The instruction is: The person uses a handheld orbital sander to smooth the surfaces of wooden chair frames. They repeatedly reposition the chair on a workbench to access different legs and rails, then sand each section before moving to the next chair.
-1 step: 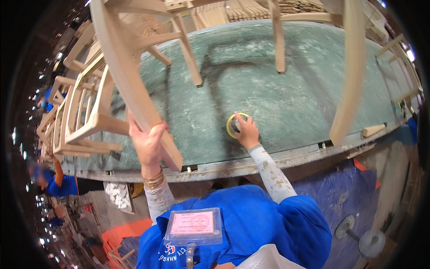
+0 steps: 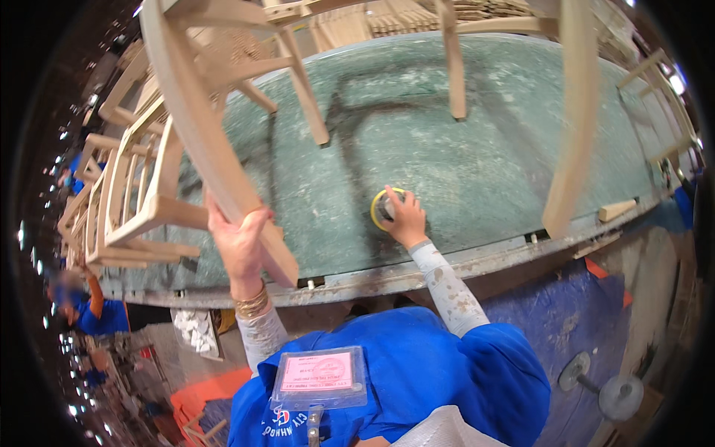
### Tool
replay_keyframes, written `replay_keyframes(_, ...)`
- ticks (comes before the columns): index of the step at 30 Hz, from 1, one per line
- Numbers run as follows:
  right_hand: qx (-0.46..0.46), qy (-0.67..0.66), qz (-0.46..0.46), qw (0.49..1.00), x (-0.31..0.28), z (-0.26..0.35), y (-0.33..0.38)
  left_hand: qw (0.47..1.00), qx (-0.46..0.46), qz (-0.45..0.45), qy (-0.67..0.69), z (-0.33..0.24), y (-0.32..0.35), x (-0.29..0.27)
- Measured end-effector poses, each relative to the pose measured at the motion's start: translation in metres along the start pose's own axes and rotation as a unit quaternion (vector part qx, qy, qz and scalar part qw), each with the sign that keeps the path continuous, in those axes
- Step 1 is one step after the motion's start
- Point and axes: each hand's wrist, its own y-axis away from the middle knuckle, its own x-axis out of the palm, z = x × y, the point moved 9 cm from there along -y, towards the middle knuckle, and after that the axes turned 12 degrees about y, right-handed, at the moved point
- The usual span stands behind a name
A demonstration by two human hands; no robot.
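My left hand [image 2: 240, 240] is wrapped round the lower end of a long pale wooden chair leg [image 2: 201, 130], which slants down toward the near edge of the green tabletop [image 2: 395, 156]. This leg belongs to an unfinished wooden chair frame whose upper part runs out of view at the top. Over the table, my right hand [image 2: 408, 221] closes its fingers on a round, yellow-rimmed thing [image 2: 377, 212] with a grey and dark middle. Its exact kind is unclear. Another curved leg [image 2: 572, 141] hangs down to the right of my right hand.
More wooden chairs [image 2: 134, 186] stand at the left, and another chair frame [image 2: 663, 112] is at the far right. A small wooden block [image 2: 617, 211] lies by the table's near right edge. Stacked wooden pieces [image 2: 339, 30] sit beyond the table. Another person [image 2: 97, 313] is at the left.
The whole view has shifted slightly, so everything sits a little further left. The round yellow-rimmed thing has turned slightly in my right hand. My left hand keeps its grip on the chair leg.
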Motion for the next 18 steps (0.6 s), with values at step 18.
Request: replay_keyframes(18,0.131,-0.098,-0.378,0.911,-0.333,-0.108,0.051,0.990,-0.105,0.034,0.090,0.027,0.036,0.001)
